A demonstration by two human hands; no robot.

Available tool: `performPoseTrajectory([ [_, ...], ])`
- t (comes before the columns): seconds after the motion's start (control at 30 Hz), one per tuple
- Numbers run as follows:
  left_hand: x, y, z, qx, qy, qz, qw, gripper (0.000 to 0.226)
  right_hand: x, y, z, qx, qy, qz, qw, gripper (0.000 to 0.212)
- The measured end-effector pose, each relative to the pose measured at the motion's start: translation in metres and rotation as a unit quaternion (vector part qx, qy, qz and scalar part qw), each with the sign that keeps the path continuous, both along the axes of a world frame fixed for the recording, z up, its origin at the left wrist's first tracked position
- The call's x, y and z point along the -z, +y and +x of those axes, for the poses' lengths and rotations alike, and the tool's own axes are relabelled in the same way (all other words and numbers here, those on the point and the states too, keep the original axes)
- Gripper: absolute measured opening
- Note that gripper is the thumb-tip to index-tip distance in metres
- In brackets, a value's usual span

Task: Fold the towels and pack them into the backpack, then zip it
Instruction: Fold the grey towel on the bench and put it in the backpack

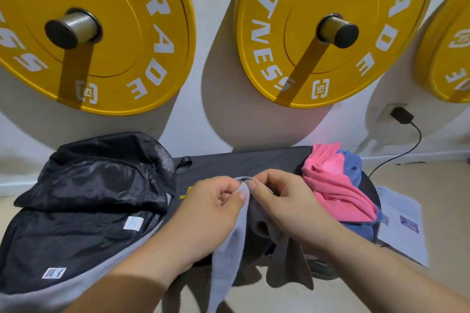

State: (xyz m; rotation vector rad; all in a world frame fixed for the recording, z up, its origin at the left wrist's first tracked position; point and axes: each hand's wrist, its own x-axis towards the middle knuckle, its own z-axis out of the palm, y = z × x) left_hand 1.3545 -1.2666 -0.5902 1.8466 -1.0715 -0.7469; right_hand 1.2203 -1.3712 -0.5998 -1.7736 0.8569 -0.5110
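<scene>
A grey towel (230, 244) hangs down over the front edge of a black bench (244, 160). My left hand (211, 201) and my right hand (277, 195) pinch its top edge side by side above the bench's middle. The towel's darker side (290, 262) droops under my right wrist. A black backpack (96, 198) lies open on the bench's left end, its lining and white labels showing. A pink towel (333, 185) is heaped over a blue towel (354, 168) on the bench's right end.
Yellow weight plates (101, 33) hang on pegs on the white wall behind the bench. A charger (401, 115) is plugged in at the right, its cable running to the floor. Printed paper sheets (404, 226) lie on the floor to the right of the bench.
</scene>
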Motion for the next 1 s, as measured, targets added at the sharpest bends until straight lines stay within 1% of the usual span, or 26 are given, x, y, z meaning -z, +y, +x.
performPoseTrajectory([
  [0.03,-0.002,-0.001,-0.003,0.014,0.01,0.003,1.0,0.016,0.002,0.0,0.001,0.006,0.01,-0.025,1.0,0.024],
  [0.1,0.001,-0.001,-0.001,0.021,-0.012,0.01,1.0,0.015,0.009,-0.007,0.004,0.055,0.021,-0.063,0.996,0.023],
  [0.13,0.006,-0.002,0.006,-0.002,-0.029,0.013,0.999,0.015,0.013,-0.015,0.004,0.092,0.024,-0.082,0.992,0.023],
  [0.17,0.011,-0.002,0.017,-0.048,-0.027,0.018,0.998,0.017,0.017,-0.024,0.003,0.137,0.027,-0.097,0.985,0.022],
  [0.2,0.017,-0.003,0.029,-0.105,-0.005,0.02,0.994,0.019,0.02,-0.034,-0.001,0.186,0.026,-0.101,0.977,0.023],
  [0.27,0.024,0.0,0.05,-0.204,0.03,0.035,0.978,0.024,0.028,-0.051,-0.014,0.283,0.027,-0.063,0.957,0.027],
  [0.33,0.025,0.003,0.057,-0.226,0.033,0.042,0.973,0.028,0.04,-0.06,-0.025,0.321,0.035,-0.005,0.947,0.028],
  [0.37,0.023,0.002,0.055,-0.214,0.036,0.04,0.975,0.028,0.044,-0.062,-0.027,0.319,0.046,0.008,0.947,0.026],
  [0.47,0.019,-0.003,0.041,-0.161,0.037,0.019,0.986,0.024,0.048,-0.06,-0.028,0.284,0.06,-0.005,0.957,0.025],
  [0.6,0.021,-0.006,0.026,-0.11,0.059,0.014,0.992,0.017,0.045,-0.044,-0.022,0.18,0.052,-0.012,0.982,0.032],
  [0.67,0.019,-0.004,0.021,-0.074,0.089,0.023,0.993,0.012,0.039,-0.034,-0.016,0.129,0.043,-0.014,0.991,0.033],
  [0.7,0.018,-0.003,0.018,-0.046,0.101,0.03,0.993,0.014,0.035,-0.03,-0.012,0.106,0.027,0.002,0.994,0.03],
  [0.77,0.016,-0.001,0.011,0.004,0.107,0.035,0.994,0.024,0.027,-0.021,-0.006,0.055,-0.017,0.067,0.996,0.022],
  [0.8,0.015,0.0,0.007,0.017,0.103,0.026,0.994,0.026,0.024,-0.016,-0.005,0.03,-0.031,0.094,0.995,0.019],
  [0.87,0.014,-0.003,0.003,0.013,0.064,-0.015,0.998,0.025,0.02,-0.01,-0.002,-0.006,-0.039,0.106,0.994,0.017],
  [0.93,0.014,-0.005,0.005,-0.01,-0.001,-0.057,0.998,0.023,0.018,-0.008,-0.002,-0.027,-0.034,0.082,0.996,0.016],
  [1.0,0.017,-0.007,0.009,-0.004,-0.034,-0.078,0.996,0.028,0.017,-0.008,-0.004,-0.05,-0.03,0.055,0.997,0.015],
])
